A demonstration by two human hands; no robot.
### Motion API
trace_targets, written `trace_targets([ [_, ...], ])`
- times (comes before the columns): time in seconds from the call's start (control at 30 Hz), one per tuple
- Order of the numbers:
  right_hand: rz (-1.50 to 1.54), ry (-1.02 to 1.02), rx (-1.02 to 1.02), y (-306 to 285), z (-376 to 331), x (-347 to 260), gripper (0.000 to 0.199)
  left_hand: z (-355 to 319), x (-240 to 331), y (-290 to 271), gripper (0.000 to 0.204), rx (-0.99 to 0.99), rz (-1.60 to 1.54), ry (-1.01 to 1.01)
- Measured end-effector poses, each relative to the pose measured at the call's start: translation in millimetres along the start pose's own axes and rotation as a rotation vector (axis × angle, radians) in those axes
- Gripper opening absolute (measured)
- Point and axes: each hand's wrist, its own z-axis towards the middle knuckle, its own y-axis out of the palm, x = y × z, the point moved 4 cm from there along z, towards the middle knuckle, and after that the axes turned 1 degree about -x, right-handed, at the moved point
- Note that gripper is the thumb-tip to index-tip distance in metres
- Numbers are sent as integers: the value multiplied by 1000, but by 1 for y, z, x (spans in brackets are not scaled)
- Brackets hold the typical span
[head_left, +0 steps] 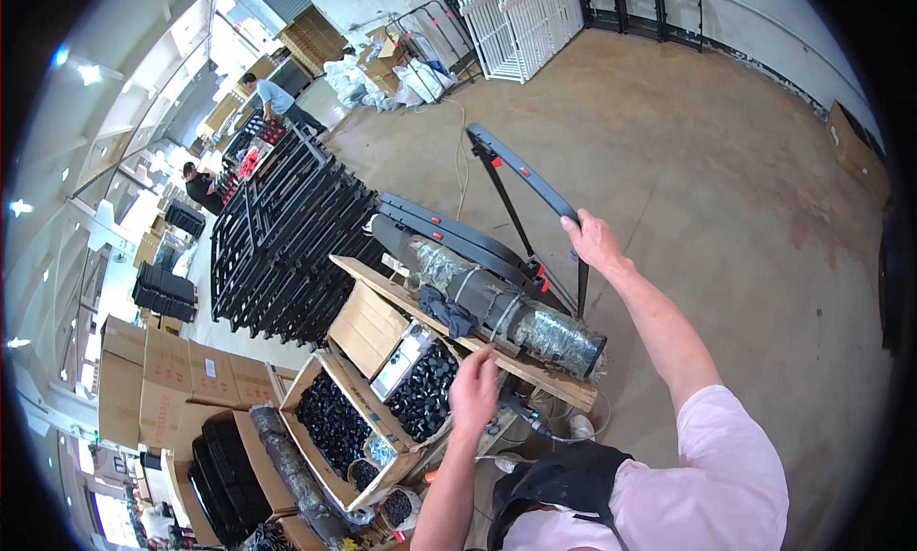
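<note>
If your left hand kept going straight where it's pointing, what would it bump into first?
Probably the edge of the wooden board, just past the fingertips of the left hand. The wrapped roll comes after. How deep the gap is, one picture can't quite tell.

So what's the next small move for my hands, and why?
Perhaps bring your left hand to the long black frame with red fittings and steady it: only your right hand grips it, while the left hangs clear of it.

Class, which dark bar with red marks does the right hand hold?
The lone raised bar, its near end in the right hand; the other bars sit close together beside the wrapped roll.
</note>
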Motion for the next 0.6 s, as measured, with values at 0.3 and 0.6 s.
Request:
trace_targets([
  [0.3, 313, 136, 73, -34, -174, 5, 29, 126, 81, 201, 64, -416, -670, -224],
  [0.6, 861, 782, 280, -44, -344, 145, 50, 50, 154, 265, 33, -440, -732, -314],
])
